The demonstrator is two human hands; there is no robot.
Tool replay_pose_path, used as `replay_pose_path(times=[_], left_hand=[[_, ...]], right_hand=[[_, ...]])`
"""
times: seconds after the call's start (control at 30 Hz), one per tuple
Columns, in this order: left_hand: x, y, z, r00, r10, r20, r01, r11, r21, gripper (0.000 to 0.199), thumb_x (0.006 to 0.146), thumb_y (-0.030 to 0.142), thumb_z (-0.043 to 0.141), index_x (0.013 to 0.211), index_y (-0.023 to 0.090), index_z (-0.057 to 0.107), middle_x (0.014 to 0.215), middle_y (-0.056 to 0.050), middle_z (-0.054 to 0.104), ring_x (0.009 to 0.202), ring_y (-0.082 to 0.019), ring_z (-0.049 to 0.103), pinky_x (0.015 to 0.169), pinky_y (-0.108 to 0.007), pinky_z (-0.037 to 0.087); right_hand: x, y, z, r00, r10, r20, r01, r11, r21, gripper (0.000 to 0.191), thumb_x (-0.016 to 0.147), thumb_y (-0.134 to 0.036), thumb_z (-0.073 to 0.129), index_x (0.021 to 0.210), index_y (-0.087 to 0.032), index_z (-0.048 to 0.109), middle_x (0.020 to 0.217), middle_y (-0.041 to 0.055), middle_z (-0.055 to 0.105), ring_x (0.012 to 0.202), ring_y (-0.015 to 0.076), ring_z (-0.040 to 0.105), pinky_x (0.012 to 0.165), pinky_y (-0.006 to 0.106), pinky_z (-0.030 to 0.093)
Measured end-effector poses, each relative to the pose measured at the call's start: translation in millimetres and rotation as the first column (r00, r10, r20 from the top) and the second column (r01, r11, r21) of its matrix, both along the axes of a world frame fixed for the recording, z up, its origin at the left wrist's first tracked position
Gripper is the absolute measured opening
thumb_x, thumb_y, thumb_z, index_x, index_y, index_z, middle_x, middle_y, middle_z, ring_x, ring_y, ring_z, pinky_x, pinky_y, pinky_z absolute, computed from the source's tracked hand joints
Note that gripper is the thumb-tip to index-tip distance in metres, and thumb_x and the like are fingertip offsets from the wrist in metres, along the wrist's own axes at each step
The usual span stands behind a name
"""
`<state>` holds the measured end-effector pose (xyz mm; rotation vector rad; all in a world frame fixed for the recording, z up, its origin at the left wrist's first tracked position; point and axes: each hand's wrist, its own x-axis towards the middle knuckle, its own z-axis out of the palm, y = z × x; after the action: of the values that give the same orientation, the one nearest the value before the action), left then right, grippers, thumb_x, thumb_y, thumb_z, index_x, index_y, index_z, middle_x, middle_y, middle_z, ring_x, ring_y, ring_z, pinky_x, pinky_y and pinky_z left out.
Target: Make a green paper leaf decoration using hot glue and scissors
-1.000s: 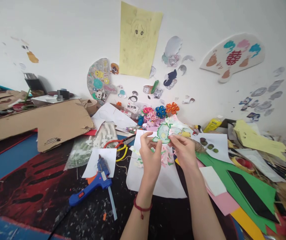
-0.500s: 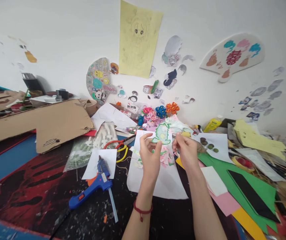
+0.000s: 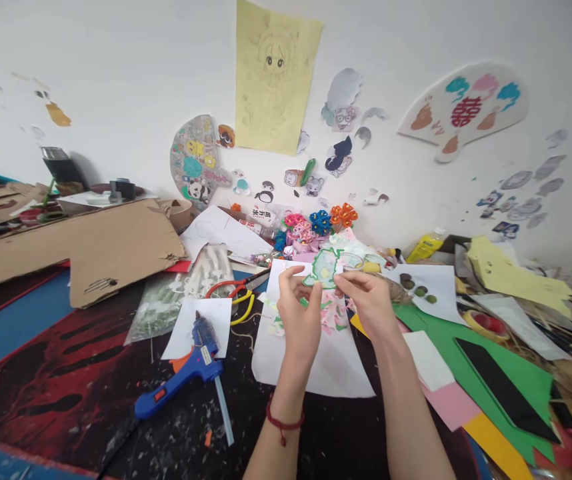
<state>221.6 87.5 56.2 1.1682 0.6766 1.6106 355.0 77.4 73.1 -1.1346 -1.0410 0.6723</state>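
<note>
A pale green paper cut-out with a darker green outline (image 3: 323,265) is held up in front of me, above a white sheet (image 3: 336,370). My left hand (image 3: 300,307) pinches its lower left part between thumb and fingers. At its right edge, the fingertips of my right hand (image 3: 369,299) close on the rim. Small pink, green and pale paper scraps (image 3: 333,312) lie on the sheet beneath both hands.
A blue glue gun (image 3: 181,381) rests on the left, its nozzle over white paper. Scissors with red and yellow handles (image 3: 243,308) lie beside it. Cardboard (image 3: 121,250) stands further left. A black phone (image 3: 503,387) lies on green paper (image 3: 433,323) at right.
My right hand has moved left and its fingertips have reached the cut-out's right edge. The cut-out has tilted slightly, while my left hand keeps hold of it.
</note>
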Motion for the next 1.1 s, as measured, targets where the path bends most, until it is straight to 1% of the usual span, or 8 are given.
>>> replay_pose_path(times=[0.17, 0.37, 0.5, 0.67, 0.77, 0.87, 0.93, 1.1], left_hand=[[0.8, -0.3, -0.4, 1.000, 0.006, -0.011, -0.006, 1.000, 0.007, 0.031, 0.090, 0.022, 0.066, 0.117, 0.021, 0.050, 0.084, 0.002, 0.057, 0.069, -0.013, 0.058, 0.067, -0.026, 0.046], [1.8, 0.8, -1.8, 0.998, -0.048, 0.039, 0.048, 0.999, -0.014, 0.032, 0.089, 0.021, 0.066, 0.116, 0.021, 0.049, 0.076, 0.005, 0.050, 0.066, -0.012, 0.055, 0.064, -0.024, 0.046], [3.2, 2.1, -3.5, 0.994, -0.080, 0.078, 0.082, 0.996, -0.028, 0.033, 0.088, 0.023, 0.066, 0.116, 0.021, 0.049, 0.076, 0.006, 0.049, 0.065, -0.011, 0.053, 0.061, -0.022, 0.045], [3.1, 2.4, -4.3, 0.990, -0.105, 0.098, 0.108, 0.994, -0.024, 0.033, 0.087, 0.023, 0.067, 0.115, 0.021, 0.050, 0.075, 0.006, 0.049, 0.065, -0.011, 0.053, 0.063, -0.022, 0.046], [2.7, 2.4, -3.8, 0.988, -0.114, 0.106, 0.117, 0.993, -0.021, 0.033, 0.088, 0.023, 0.068, 0.115, 0.022, 0.050, 0.077, 0.005, 0.051, 0.066, -0.011, 0.053, 0.064, -0.022, 0.046], [2.4, 2.3, -3.2, 0.987, -0.120, 0.111, 0.123, 0.992, -0.023, 0.034, 0.087, 0.023, 0.068, 0.115, 0.021, 0.050, 0.079, 0.004, 0.054, 0.067, -0.011, 0.054, 0.065, -0.023, 0.046], [2.3, 1.9, -3.1, 0.986, -0.120, 0.113, 0.124, 0.992, -0.024, 0.034, 0.087, 0.023, 0.069, 0.115, 0.021, 0.051, 0.079, 0.004, 0.054, 0.067, -0.011, 0.054, 0.065, -0.023, 0.046], [1.9, 1.3, -4.1, 0.985, -0.122, 0.124, 0.126, 0.992, -0.025, 0.033, 0.087, 0.023, 0.069, 0.114, 0.022, 0.051, 0.077, 0.005, 0.052, 0.066, -0.011, 0.053, 0.063, -0.022, 0.045]], right_hand=[[-2.7, 2.5, -1.9, 0.997, -0.032, -0.068, 0.034, 0.999, 0.023, 0.022, 0.067, -0.035, 0.090, 0.074, -0.018, 0.079, 0.064, 0.0007, 0.068, 0.060, 0.0130, 0.058, 0.060, 0.026, 0.048], [1.1, 3.1, 1.2, 0.985, -0.004, -0.171, 0.015, 0.998, 0.065, 0.025, 0.070, -0.039, 0.088, 0.075, -0.017, 0.076, 0.070, 0.0001, 0.064, 0.062, 0.0096, 0.054, 0.060, 0.024, 0.047], [6.2, 4.4, 3.6, 0.977, 0.016, -0.211, 0.005, 0.995, 0.099, 0.033, 0.071, -0.045, 0.086, 0.071, -0.019, 0.067, 0.070, -0.0016, 0.058, 0.060, 0.0092, 0.050, 0.055, 0.023, 0.044], [5.0, 3.3, 4.2, 0.984, 0.050, -0.172, -0.033, 0.995, 0.098, 0.044, 0.078, -0.049, 0.080, 0.059, -0.020, 0.054, 0.057, -0.0042, 0.047, 0.052, 0.0096, 0.047, 0.049, 0.023, 0.039], [2.5, 2.6, 1.4, 0.994, 0.042, -0.104, -0.032, 0.995, 0.090, 0.041, 0.082, -0.051, 0.077, 0.061, -0.018, 0.062, 0.057, -0.0019, 0.053, 0.052, 0.0106, 0.050, 0.051, 0.024, 0.041], [1.5, 3.2, -1.9, 0.998, 0.033, -0.047, -0.029, 0.996, 0.089, 0.035, 0.082, -0.053, 0.076, 0.075, -0.018, 0.074, 0.061, -0.0005, 0.061, 0.054, 0.0118, 0.054, 0.054, 0.025, 0.044], [1.4, 3.4, -3.2, 0.999, 0.032, -0.020, -0.030, 0.996, 0.087, 0.031, 0.079, -0.049, 0.081, 0.079, -0.019, 0.076, 0.065, -0.0004, 0.064, 0.056, 0.0120, 0.056, 0.055, 0.025, 0.045], [1.2, 0.8, -1.5, 1.000, 0.003, 0.017, -0.005, 0.995, 0.102, 0.020, 0.075, -0.037, 0.086, 0.076, -0.020, 0.077, 0.066, -0.0010, 0.066, 0.058, 0.0118, 0.057, 0.058, 0.024, 0.046]])
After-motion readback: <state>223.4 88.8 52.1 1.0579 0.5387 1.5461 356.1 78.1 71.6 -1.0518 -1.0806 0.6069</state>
